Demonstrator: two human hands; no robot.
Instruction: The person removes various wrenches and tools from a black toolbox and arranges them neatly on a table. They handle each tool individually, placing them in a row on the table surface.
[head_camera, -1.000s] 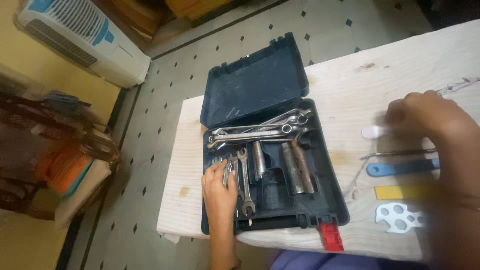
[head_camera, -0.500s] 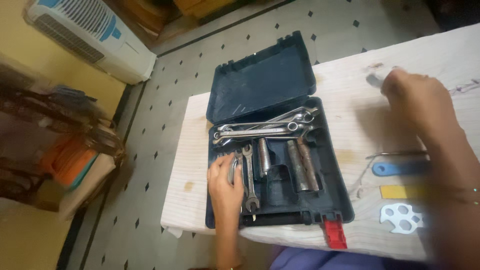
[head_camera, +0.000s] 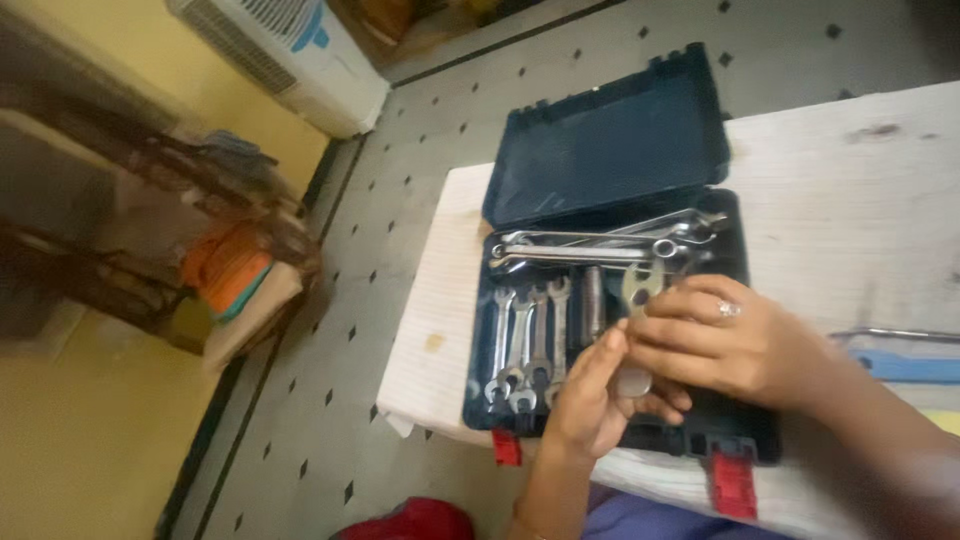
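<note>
Head view, looking down on an open dark-blue tool case (head_camera: 610, 150) set at the near corner of a pale wooden table (head_camera: 850, 210). I saw both of my hands meet over the right half of the case tray. My right hand (head_camera: 735, 345), a ring on one finger, was closed around a small flat metal tool (head_camera: 640, 285) whose holed upper end stood above the fingers; its lower part was hidden in the grip, so I could not tell its full shape. My left hand (head_camera: 590, 395) came up from below with the fingers curled and the tips pressed against the right hand's fingers, beside a round grey metal piece (head_camera: 633, 380); I could not tell whether the left hand actually gripped that piece or only touched it. To the left in the tray lay three open-ended spanners (head_camera: 525, 345) side by side, and across the top lay long combination wrenches (head_camera: 600, 245), all apart from my hands. A thin metal rod (head_camera: 890, 335) and a blue flat tool (head_camera: 910, 365) rested on the table to the right. In my judgement the chief risk was a slip: the flat tool was pinched only near one end, and pressure from the left fingers could twist it loose so that it dropped among the wrenches. The case also sat at the table's edge, red latches (head_camera: 730, 485) overhanging, so a downward push might tip it.
</note>
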